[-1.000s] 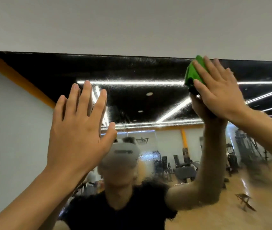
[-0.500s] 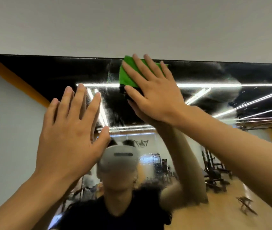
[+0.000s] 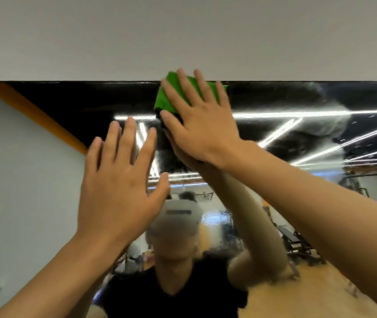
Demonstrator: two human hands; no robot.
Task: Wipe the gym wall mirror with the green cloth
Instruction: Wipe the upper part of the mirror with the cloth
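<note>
Bright even light; ceiling strip lights [image 3: 297, 114] glare in mirror [image 3: 68, 106]; reflection soft, edges bowed

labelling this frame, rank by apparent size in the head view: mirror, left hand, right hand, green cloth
1. mirror
2. left hand and right hand: alike; left looks nearer the camera, so not ranked
3. green cloth, partly covered

Soft folded green cloth [image 3: 164, 102] largely hidden under the spread fingers [image 3: 189, 88] of the right hand [image 3: 202, 129], showing only left of the index finger and between fingertips; lower edge dark, unclear beside the thumb.
</note>
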